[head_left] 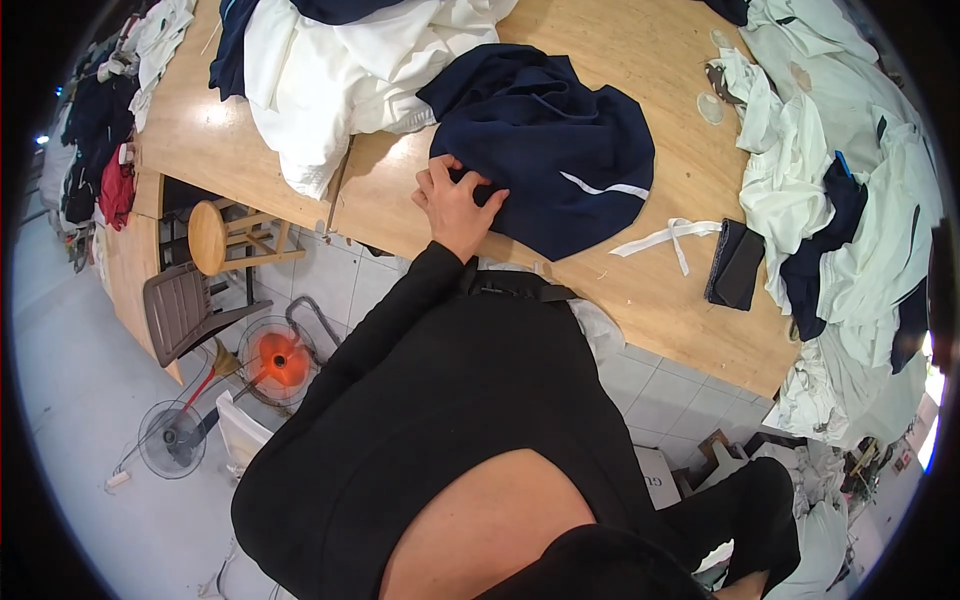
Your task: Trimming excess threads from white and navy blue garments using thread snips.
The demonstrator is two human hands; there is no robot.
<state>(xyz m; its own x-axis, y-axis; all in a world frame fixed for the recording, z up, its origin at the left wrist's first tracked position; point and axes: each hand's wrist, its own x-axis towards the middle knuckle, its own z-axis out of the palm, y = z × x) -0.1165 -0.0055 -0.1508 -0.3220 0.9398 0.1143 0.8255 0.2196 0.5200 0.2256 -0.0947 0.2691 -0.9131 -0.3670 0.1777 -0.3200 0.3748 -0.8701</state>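
A dark navy garment lies bunched on the wooden table in front of me, a narrow white strip showing across its right part. At its near left edge is my left hand. The fingers are bent and the thumb is drawn toward them, with navy cloth at the fingertips. My right arm in its black sleeve hangs bent at the lower right, away from the table. Only a bit of skin past the cuff shows at the bottom rim, and the right hand itself is out of the picture.
A white cloth heap lies beyond the left hand. To the right are a white ribbon, a folded dark piece and piled pale garments. A stool, a chair and an orange-centred fan stand at left.
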